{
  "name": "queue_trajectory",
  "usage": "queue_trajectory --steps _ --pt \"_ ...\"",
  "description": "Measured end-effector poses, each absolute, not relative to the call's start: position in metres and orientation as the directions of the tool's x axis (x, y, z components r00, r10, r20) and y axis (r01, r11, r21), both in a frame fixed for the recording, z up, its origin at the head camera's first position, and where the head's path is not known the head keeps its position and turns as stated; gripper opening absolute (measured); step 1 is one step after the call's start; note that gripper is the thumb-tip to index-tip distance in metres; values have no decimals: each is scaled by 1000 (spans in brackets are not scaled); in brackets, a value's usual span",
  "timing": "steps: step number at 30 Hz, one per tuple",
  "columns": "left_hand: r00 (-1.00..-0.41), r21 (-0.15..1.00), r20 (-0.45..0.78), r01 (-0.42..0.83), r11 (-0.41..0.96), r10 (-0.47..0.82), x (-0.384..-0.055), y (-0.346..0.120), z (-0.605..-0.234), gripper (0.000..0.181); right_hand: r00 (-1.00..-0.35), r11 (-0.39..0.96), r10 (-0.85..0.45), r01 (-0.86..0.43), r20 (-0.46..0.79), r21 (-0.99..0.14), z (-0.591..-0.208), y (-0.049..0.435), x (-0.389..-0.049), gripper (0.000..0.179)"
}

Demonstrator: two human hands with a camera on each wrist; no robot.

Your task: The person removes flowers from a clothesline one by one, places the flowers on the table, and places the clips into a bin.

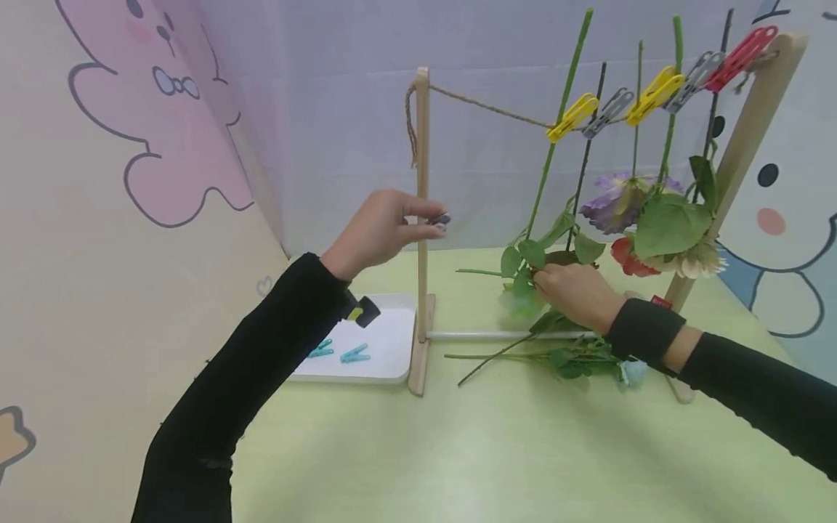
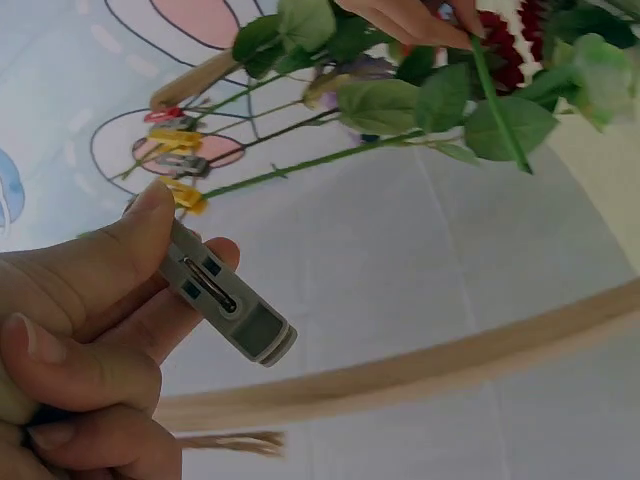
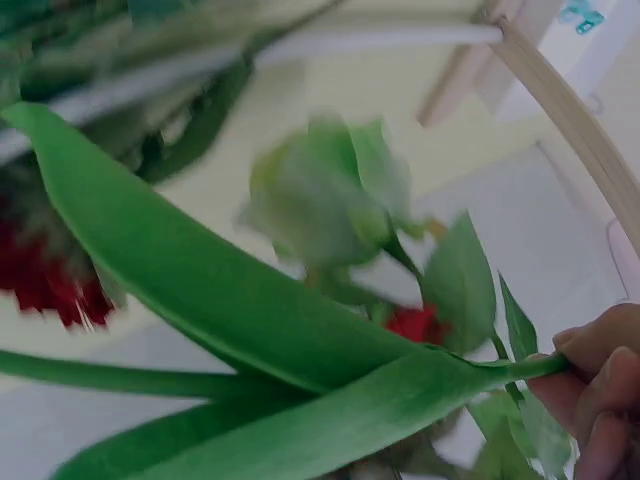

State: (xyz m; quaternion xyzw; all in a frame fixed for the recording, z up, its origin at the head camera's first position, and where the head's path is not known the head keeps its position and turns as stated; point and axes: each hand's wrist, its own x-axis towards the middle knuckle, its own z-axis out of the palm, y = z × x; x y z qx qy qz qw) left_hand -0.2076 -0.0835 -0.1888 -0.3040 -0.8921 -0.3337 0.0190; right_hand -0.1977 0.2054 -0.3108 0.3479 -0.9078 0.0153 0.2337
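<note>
My left hand (image 1: 382,229) is raised beside the rack's left wooden post (image 1: 423,145). Between its thumb and fingers it pinches a grey clothespin (image 2: 235,300), seen clearly in the left wrist view. Low among the hanging flowers, my right hand (image 1: 578,294) pinches the green stem (image 3: 540,367) of a flower with long smooth leaves (image 3: 200,260). The stem's cut end (image 1: 480,272) points left past the fingers; the bloom is hidden in the head view. Beside that hand, a pale green rose (image 3: 320,195) hangs head down.
Twine (image 1: 490,110) spans the rack, with several flowers clipped upside down by yellow (image 1: 573,118), grey and red clothespins (image 1: 742,58). A white tray (image 1: 386,370) with turquoise clothespins (image 1: 355,354) stands left. More stems (image 1: 503,356) lie by the rack's white bottom rail (image 1: 484,335).
</note>
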Motion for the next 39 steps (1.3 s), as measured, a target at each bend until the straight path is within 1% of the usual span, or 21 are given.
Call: queue_trajectory --steps 2,4,9,12,14,17,21,23,26,30,34,39 --pt "-825 570 190 534 625 532 -213 -93 -206 32 -667 759 -630 -639 398 130 -321 208 -198 14" --pt "-846 577 124 487 656 519 -220 -102 -226 33 -671 753 -640 -646 373 130 -331 208 -199 17" --pt "-894 606 -33 338 720 447 -243 -123 -276 33 -635 722 -682 -665 363 191 -353 204 -202 19" --pt "-911 598 -83 279 751 404 -257 -136 -302 34 -610 695 -715 -672 342 254 -362 202 -206 20" --pt "-920 558 -104 260 788 377 -265 -144 -319 34 -600 680 -732 -674 323 288 -369 203 -208 20" --pt "-933 459 -128 246 853 337 -273 -154 -342 34 -610 675 -738 -669 288 313 -380 206 -211 20" --pt "-936 321 -153 257 912 318 -283 -168 -372 31 -627 671 -740 -661 244 336 -395 210 -211 19" --pt "-936 268 -161 263 927 312 -288 -174 -385 28 -621 663 -747 -667 237 340 -400 211 -211 19" --pt "-939 195 -164 270 943 303 -294 -181 -402 24 -611 655 -754 -674 241 341 -407 211 -210 20" --pt "-944 143 -193 244 959 269 -299 -185 -418 21 -592 647 -762 -672 264 360 -413 211 -210 21" --pt "-949 133 -217 204 970 229 -300 -184 -425 23 -587 642 -766 -672 262 370 -417 210 -210 19" --pt "-952 144 -235 164 976 195 -298 -182 -425 25 -593 644 -764 -671 254 367 -420 210 -210 18"
